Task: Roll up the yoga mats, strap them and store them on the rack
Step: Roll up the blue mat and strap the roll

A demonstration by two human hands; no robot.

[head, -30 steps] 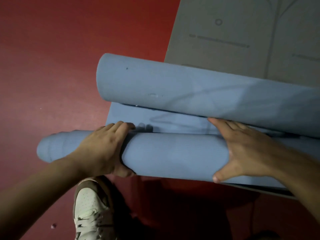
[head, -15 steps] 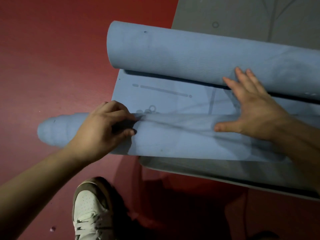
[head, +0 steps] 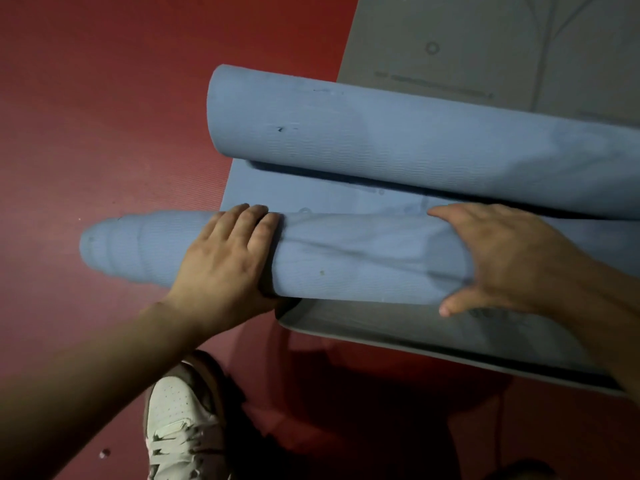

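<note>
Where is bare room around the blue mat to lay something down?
Free: the red floor left of the near roll and far roll; the floor between the shoe and the grey mat's near edge; the grey mat beyond the far roll. Crowded: the flat blue strip between the rolls is narrow, and left hand and right hand grip the near roll.

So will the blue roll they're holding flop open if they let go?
Probably it loosens: the left hand and right hand grip the blue roll. It looks soft: its layers stick out cone-like at one end. Round, it may roll.
</note>
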